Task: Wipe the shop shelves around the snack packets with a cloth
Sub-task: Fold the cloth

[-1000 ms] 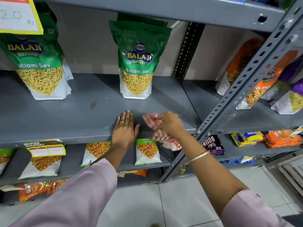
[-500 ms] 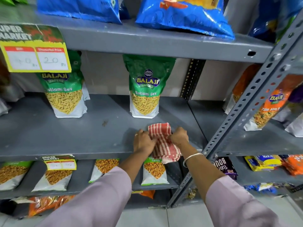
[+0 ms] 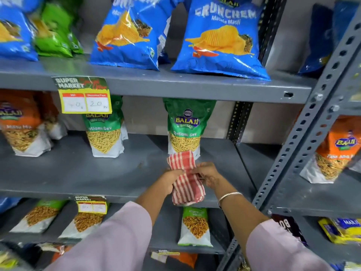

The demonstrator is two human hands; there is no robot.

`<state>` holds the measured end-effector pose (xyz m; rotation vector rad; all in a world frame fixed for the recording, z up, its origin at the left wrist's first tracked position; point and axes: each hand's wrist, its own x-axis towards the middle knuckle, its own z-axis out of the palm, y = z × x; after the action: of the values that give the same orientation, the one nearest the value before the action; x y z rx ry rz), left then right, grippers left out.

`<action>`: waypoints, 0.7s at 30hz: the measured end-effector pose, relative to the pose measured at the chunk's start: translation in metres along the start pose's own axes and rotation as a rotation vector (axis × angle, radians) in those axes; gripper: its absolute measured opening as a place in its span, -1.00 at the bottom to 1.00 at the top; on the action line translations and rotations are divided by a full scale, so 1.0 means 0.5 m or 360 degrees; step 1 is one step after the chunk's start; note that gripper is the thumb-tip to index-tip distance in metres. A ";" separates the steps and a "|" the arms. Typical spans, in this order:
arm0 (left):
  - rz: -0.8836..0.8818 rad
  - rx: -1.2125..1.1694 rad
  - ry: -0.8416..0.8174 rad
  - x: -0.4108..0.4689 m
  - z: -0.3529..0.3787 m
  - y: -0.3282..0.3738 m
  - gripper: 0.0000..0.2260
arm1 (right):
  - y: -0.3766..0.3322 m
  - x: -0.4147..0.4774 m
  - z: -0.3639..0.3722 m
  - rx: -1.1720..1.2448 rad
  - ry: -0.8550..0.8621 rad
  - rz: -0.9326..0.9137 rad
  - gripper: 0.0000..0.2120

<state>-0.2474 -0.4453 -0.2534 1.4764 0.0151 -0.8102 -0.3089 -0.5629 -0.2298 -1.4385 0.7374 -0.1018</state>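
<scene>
A red-and-white striped cloth (image 3: 185,180) is stretched between both hands over the front of the grey middle shelf (image 3: 78,173). My left hand (image 3: 169,181) grips its left side and my right hand (image 3: 208,173) pinches its right side. The cloth's top end lies just in front of a green Ratlami Sev packet (image 3: 185,130) that stands upright on the shelf. A second green Ratlami Sev packet (image 3: 105,133) stands further left, partly behind a price tag (image 3: 84,94).
Blue Crunchem chip bags (image 3: 220,42) lie on the top shelf (image 3: 175,87). An orange packet (image 3: 21,126) stands at the far left. A perforated grey upright (image 3: 304,137) rises on the right, with an orange packet (image 3: 336,151) beyond it. Small packets (image 3: 195,227) fill the lower shelf.
The view has tilted upward, bringing the top shelf in. My left hand left the shelf surface and took hold of the cloth, which both hands now hold stretched out.
</scene>
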 end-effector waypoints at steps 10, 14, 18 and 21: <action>0.0432 0.0120 -0.0160 -0.107 -0.184 0.136 -0.87 | -0.142 -0.116 0.143 -0.0310 -0.0211 -0.0347 -0.76; 0.0573 0.0329 -0.0270 -0.200 -0.330 0.177 -0.61 | -0.192 -0.214 0.256 -0.0598 -0.0296 -0.0395 -0.80; 0.0661 0.0319 -0.0496 -0.317 -0.480 0.222 -0.70 | -0.245 -0.312 0.386 -0.0775 -0.0482 -0.0489 -0.79; 0.0669 0.0308 -0.0644 -0.395 -0.585 0.265 -0.68 | -0.293 -0.369 0.469 -0.0876 -0.0694 -0.0507 -0.83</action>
<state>-0.1948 -0.1114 -0.0865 1.4020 -0.6726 -0.7622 -0.2791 -0.2968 -0.0327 -2.0106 0.1699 0.1814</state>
